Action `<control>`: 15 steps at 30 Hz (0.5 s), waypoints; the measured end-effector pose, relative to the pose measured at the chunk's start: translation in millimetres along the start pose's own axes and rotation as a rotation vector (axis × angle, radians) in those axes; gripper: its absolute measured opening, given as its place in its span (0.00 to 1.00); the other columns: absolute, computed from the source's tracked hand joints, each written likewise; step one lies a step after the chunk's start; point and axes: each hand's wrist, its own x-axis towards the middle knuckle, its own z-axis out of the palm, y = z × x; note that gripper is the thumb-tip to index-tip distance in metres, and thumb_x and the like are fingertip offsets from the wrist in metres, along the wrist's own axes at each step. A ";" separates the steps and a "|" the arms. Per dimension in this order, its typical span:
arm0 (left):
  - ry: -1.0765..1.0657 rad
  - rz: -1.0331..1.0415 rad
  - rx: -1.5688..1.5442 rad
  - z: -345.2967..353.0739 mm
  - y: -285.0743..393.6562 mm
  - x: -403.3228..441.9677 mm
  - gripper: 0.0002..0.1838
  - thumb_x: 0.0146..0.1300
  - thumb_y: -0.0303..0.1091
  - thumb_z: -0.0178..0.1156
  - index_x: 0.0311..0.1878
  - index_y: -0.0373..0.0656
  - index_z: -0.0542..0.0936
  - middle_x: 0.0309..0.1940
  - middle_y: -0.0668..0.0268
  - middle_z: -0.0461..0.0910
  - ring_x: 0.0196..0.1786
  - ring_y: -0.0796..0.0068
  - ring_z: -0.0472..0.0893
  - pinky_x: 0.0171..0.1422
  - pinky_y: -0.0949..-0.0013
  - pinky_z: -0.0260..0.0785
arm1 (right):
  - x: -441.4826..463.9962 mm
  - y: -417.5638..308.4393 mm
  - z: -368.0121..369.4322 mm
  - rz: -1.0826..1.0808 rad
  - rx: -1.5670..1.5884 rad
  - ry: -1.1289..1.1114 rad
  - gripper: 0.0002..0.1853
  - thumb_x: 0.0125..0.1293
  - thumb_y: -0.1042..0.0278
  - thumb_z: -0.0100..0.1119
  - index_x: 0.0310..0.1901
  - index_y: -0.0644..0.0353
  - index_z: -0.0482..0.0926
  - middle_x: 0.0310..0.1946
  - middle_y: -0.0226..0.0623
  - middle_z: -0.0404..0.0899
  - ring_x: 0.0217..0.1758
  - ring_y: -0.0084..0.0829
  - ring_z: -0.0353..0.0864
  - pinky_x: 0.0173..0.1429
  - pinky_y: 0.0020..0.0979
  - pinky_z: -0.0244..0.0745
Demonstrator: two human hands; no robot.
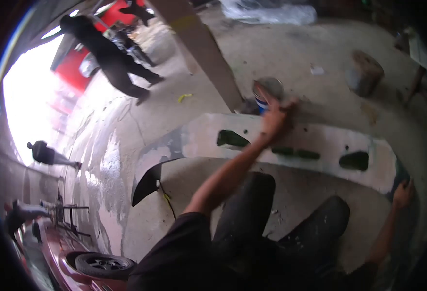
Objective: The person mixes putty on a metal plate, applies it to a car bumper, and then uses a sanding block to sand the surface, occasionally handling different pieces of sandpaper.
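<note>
A long curved panel, patched in pale pink, white and grey with several cut-out openings, lies across the floor before my knees. My left hand is above its far edge, beside a round can with a blue label. A thin reddish-brown tool extends from the fingers over the can, and the fingers are closed round it. At the panel's right end, my right hand rests with its fingers curled on the edge.
A slanted post stands beyond the panel. Farther right is a rusty metal block. Plastic sheeting lies at the top. People stand at the left, and a red car with a black wheel is at the lower left.
</note>
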 end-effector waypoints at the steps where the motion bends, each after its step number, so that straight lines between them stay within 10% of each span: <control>1: -0.013 0.083 0.157 -56.7 -9.7 -7.7 0.23 0.68 0.34 0.59 0.67 0.52 0.76 0.47 0.46 0.82 0.49 0.42 0.84 0.50 0.42 0.79 | -3.1 1.8 0.8 -0.014 0.012 0.049 0.28 0.80 0.47 0.48 0.75 0.49 0.74 0.74 0.43 0.74 0.77 0.48 0.71 0.80 0.45 0.66; 4: -0.202 -0.398 0.168 -152.3 -87.2 -30.7 0.29 0.73 0.36 0.54 0.77 0.66 0.69 0.49 0.48 0.87 0.56 0.42 0.83 0.53 0.41 0.79 | -4.3 0.0 13.4 0.057 -0.055 0.015 0.30 0.79 0.44 0.45 0.78 0.42 0.70 0.78 0.33 0.70 0.81 0.44 0.66 0.82 0.48 0.62; 8: -0.019 -0.318 0.436 -129.6 -114.2 -31.7 0.32 0.69 0.33 0.56 0.76 0.67 0.70 0.61 0.46 0.80 0.60 0.37 0.81 0.56 0.40 0.79 | -10.8 -26.7 -10.5 0.163 -0.024 -0.038 0.31 0.79 0.43 0.44 0.78 0.43 0.68 0.80 0.31 0.66 0.85 0.39 0.59 0.86 0.49 0.54; 12: -0.136 -0.067 -0.007 -50.4 80.1 -3.5 0.34 0.63 0.27 0.60 0.73 0.63 0.73 0.56 0.39 0.74 0.55 0.37 0.81 0.59 0.42 0.77 | -10.7 -25.5 -8.2 0.154 0.024 -0.012 0.30 0.78 0.44 0.45 0.78 0.42 0.69 0.80 0.30 0.67 0.85 0.41 0.61 0.85 0.53 0.55; 15: -0.110 0.267 0.023 14.5 202.9 -9.2 0.12 0.64 0.29 0.60 0.44 0.34 0.88 0.59 0.42 0.74 0.61 0.43 0.77 0.63 0.43 0.75 | -12.8 -25.9 -16.2 0.164 0.043 -0.031 0.31 0.78 0.44 0.45 0.78 0.42 0.69 0.80 0.30 0.66 0.85 0.41 0.59 0.85 0.54 0.54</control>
